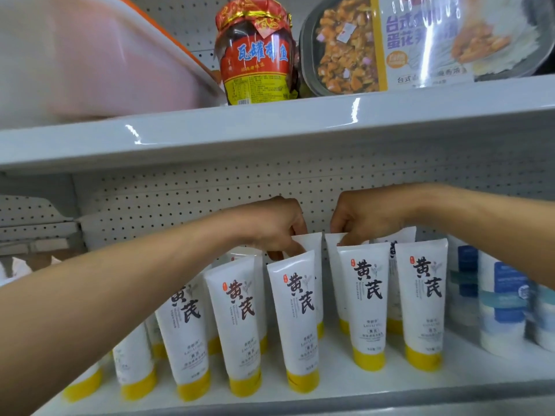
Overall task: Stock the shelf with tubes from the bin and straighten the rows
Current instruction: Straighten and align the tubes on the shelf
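White tubes (301,313) with yellow caps, standing cap-down in rows on the shelf (338,385), left ones leaning

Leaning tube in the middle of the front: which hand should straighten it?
Left, probably. The left hand pinches the rear tube directly behind the leaning tube, so it's closest. The right hand is further right, pinching the next tube.
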A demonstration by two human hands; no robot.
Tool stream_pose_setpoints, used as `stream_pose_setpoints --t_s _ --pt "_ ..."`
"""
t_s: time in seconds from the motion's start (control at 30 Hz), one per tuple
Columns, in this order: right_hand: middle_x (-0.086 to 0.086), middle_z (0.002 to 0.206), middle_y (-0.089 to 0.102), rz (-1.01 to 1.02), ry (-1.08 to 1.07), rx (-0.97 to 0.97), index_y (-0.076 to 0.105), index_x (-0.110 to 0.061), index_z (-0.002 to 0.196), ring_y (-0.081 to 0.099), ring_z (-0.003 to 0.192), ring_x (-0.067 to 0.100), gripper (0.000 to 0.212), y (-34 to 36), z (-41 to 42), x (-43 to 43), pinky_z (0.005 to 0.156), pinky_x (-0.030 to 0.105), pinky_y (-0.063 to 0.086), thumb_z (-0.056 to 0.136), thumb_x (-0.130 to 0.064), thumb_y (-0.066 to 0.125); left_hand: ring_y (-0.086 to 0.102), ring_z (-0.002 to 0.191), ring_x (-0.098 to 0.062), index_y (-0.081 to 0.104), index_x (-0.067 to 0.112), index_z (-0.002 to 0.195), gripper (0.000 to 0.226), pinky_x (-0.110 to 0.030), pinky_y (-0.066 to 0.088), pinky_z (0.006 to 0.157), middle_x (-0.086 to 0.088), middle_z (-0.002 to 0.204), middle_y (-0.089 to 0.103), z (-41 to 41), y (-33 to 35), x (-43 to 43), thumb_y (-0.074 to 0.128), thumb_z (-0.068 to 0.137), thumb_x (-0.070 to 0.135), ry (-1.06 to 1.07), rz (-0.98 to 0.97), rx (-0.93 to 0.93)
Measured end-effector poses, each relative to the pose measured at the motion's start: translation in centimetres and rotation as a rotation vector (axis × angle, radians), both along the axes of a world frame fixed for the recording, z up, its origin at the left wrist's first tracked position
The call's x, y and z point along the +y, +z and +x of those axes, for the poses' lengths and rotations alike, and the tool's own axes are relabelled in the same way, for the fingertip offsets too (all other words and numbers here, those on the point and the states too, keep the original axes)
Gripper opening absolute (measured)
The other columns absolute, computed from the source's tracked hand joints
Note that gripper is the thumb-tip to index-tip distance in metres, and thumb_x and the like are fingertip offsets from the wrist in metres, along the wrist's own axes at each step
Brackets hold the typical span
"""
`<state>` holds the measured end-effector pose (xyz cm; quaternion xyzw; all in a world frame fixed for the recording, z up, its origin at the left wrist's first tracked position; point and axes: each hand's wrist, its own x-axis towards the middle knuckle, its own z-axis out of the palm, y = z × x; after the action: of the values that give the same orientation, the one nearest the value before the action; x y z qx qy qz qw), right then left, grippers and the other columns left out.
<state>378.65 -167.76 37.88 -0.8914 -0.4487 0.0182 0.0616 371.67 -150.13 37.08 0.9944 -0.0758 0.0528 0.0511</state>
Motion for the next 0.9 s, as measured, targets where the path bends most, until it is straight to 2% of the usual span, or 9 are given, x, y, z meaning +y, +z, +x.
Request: stream_pose_setpoints --t_s 0.23,0.37,0.5,0.63,0.9 --pt "0.000 0.084 0.075 0.011 0.015 0.033 0.076 -0.014 0.090 0.065 0.072 0.010 0.018 -0.13 0.24 -0.08 0.075 0.028 0.055 0.087 -0.030 0.069 0.073 0.079 -0.010 0.075 0.015 0.105 0.024 -0.027 0.061 0.073 0.003 0.097 0.075 0.30 0.05 -0.08 0.074 0.084 0.026 -0.020 -0.051 0.027" --pt "-0.001 0.090 0.076 0.014 0.025 0.034 0.076 -0.015 0.094 0.070 0.087 0.019 0.017 -0.14 0.28 -0.15 0.083 0.034 0.058 0.088 -0.030 0.069 0.071 0.082 -0.008 0.075 0.016 0.104 0.022 -0.028 0.060 0.079 0.006 0.095 0.075 0.13 0.10 0.09 0.073 0.084 0.026 -0.031 -0.053 0.028" --pt "0.000 0.089 0.075 0.019 0.041 0.023 0.076 -0.016 0.091 0.069 0.088 0.022 0.016 -0.21 0.35 -0.19 0.082 0.036 0.057 0.088 -0.030 0.068 0.072 0.080 -0.008 0.076 0.016 0.101 0.019 -0.028 0.061 0.077 0.006 0.093 0.076 0.13 0.05 0.16 0.073 0.084 0.026 -0.027 -0.078 0.032" --pt "-0.005 0.087 0.076 0.021 0.040 0.030 0.076 -0.019 0.092 0.070 0.087 0.017 0.014 -0.22 0.23 -0.30 0.084 0.035 0.057 0.088 -0.030 0.068 0.072 0.079 -0.007 0.076 0.015 0.102 0.022 -0.024 0.060 0.075 0.007 0.093 0.075 0.09 -0.05 0.02 0.074 0.084 0.027 -0.018 -0.082 0.028" --pt "-0.004 0.086 0.075 0.028 0.032 0.040 0.075 -0.019 0.089 0.070 0.085 0.018 0.014 -0.27 0.02 -0.52 0.081 0.033 0.057 0.088 -0.031 0.068 0.069 0.084 -0.008 0.074 0.018 0.106 0.026 -0.026 0.059 0.081 0.007 0.098 0.074 -0.40 0.07 -0.22 0.073 0.084 0.032 -0.002 -0.043 0.033"
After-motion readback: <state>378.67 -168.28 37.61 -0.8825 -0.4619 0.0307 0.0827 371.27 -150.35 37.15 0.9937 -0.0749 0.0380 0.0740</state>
